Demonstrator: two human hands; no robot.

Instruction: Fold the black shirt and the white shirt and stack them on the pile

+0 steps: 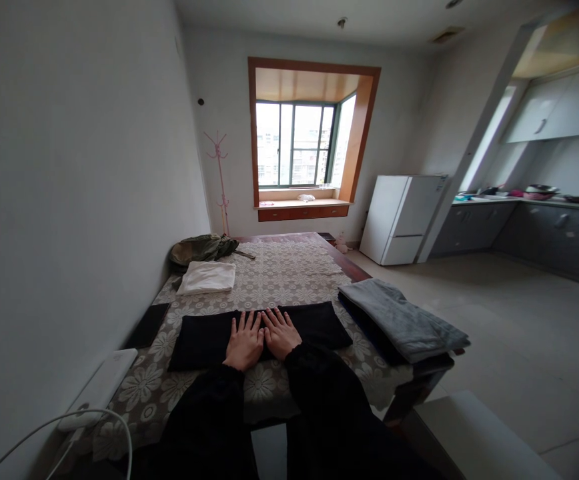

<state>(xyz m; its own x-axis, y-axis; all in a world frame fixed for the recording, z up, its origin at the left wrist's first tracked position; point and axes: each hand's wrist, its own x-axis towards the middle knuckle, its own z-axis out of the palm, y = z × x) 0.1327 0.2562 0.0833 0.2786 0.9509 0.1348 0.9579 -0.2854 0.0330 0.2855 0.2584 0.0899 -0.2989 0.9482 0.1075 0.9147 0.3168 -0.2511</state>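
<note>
Here both hands (262,337) flatten unlabelled black cloth (314,323).

Black cloth (259,333) under the hands looks matt, soft, smooth-pressed. Table cover (289,273) is lace-like fabric w/ raised floral pattern, slightly textured. Grey towel (404,320) reads plush, fuzzy nap; white folded cloth (207,277) plain, matt cotton-like. Olive garment (202,248) crumpled, dull. Table edge (352,265) dark wood, semi-gloss. Fridge (402,217) smooth white, approx. satin finish. Window frame (364,133) warm varnished wood.
</note>
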